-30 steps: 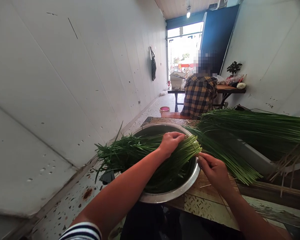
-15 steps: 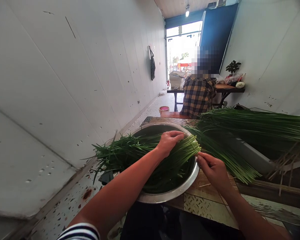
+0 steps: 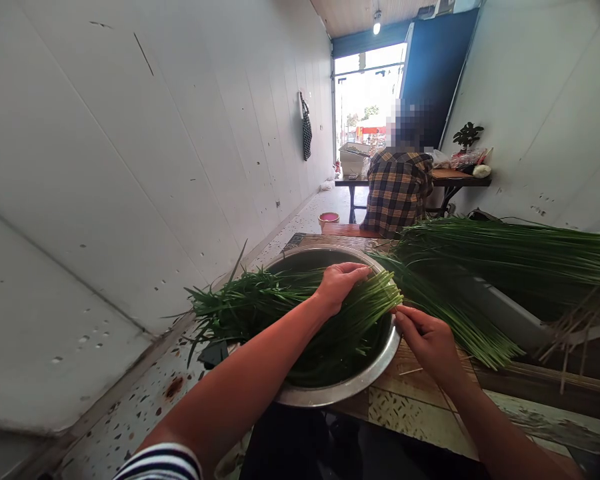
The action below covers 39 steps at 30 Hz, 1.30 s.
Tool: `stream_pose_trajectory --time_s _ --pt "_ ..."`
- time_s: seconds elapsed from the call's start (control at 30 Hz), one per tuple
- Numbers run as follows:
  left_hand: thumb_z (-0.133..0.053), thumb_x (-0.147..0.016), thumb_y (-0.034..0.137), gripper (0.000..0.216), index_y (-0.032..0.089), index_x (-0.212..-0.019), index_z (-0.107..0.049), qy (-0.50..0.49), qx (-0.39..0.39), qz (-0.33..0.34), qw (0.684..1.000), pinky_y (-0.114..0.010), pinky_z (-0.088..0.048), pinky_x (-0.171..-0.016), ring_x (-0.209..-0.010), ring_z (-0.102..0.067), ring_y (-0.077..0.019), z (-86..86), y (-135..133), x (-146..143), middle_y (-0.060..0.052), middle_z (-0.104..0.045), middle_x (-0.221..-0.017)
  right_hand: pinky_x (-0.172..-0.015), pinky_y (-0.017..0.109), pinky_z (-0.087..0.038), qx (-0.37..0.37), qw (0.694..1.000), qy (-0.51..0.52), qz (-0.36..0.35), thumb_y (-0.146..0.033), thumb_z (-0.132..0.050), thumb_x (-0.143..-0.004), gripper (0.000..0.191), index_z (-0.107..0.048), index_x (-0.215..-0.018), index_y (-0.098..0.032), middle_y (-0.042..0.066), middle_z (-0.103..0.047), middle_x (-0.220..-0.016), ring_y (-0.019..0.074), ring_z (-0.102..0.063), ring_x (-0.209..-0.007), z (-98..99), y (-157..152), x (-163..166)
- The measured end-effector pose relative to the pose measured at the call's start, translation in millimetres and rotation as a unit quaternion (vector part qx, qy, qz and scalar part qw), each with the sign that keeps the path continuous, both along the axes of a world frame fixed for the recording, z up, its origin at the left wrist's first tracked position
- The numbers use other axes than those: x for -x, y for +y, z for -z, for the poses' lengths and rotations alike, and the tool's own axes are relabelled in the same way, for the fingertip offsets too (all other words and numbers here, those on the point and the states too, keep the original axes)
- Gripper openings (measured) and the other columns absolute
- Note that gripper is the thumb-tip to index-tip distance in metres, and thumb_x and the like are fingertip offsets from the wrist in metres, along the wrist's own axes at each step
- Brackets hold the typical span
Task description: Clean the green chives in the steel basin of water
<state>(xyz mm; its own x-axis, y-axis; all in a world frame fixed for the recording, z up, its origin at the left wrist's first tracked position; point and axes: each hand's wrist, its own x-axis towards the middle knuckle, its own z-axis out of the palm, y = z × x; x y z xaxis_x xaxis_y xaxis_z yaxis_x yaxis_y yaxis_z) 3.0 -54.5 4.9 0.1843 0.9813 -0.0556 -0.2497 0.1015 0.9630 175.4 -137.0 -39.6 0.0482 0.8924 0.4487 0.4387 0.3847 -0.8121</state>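
A bunch of long green chives [image 3: 350, 313] lies across a round metal basin [image 3: 350, 393], its pale cut ends toward the right rim and its leafy tips hanging over the left side. My left hand [image 3: 337, 283] reaches across the bunch with fingers closed at the far side of the stems, near the cut ends. Beside those ends, at the basin's right rim, my right hand [image 3: 425, 333] is closed in a pinch. What sits between its fingertips is too small to make out.
More chives [image 3: 510, 250] lie heaped on the right over a pale crate [image 3: 505, 307], with thin straw-coloured stalks [image 3: 573, 327] alongside. A person in a plaid shirt [image 3: 397, 190] sits ahead at a dark table [image 3: 460, 179]. A pink-topped bucket [image 3: 329, 219] stands on the floor.
A long chive leaf now sticks up higher at the left end of the bunch. Both hands stay in nearly the same place.
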Motion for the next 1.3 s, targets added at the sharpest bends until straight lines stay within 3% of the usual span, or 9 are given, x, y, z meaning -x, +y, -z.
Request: stream_pose_trajectory --time_s 1.07,1.3 --pt "-0.079 -0.056 0.028 0.028 0.010 -0.077 -0.074 -0.020 0.019 0.005 1.000 -0.024 -0.043 -0.060 -0.058 -0.055 -0.0093 -3.9 -2.5 -0.1 -0.003 -0.065 -0.067 -0.066 0.029 -0.055 0.003 1.000 -0.008 -0.001 -0.035 -0.056 -0.082 0.030 -0.075 -0.094 -0.014 0.007 -0.075 -0.087 0.0211 -0.070 -0.074 0.2 -0.7 0.5" --pt "-0.077 -0.059 0.028 0.026 0.012 -0.079 -0.075 0.011 -0.014 -0.016 1.000 -0.025 -0.044 -0.062 -0.060 -0.057 -0.0104 -4.9 -5.8 -1.0 -0.005 -0.069 -0.070 -0.068 0.030 -0.054 0.009 1.000 -0.013 -0.002 -0.036 -0.055 -0.084 0.031 -0.074 -0.095 -0.015 0.007 -0.075 -0.088 0.0213 -0.069 -0.077 -1.3 -2.6 2.0"
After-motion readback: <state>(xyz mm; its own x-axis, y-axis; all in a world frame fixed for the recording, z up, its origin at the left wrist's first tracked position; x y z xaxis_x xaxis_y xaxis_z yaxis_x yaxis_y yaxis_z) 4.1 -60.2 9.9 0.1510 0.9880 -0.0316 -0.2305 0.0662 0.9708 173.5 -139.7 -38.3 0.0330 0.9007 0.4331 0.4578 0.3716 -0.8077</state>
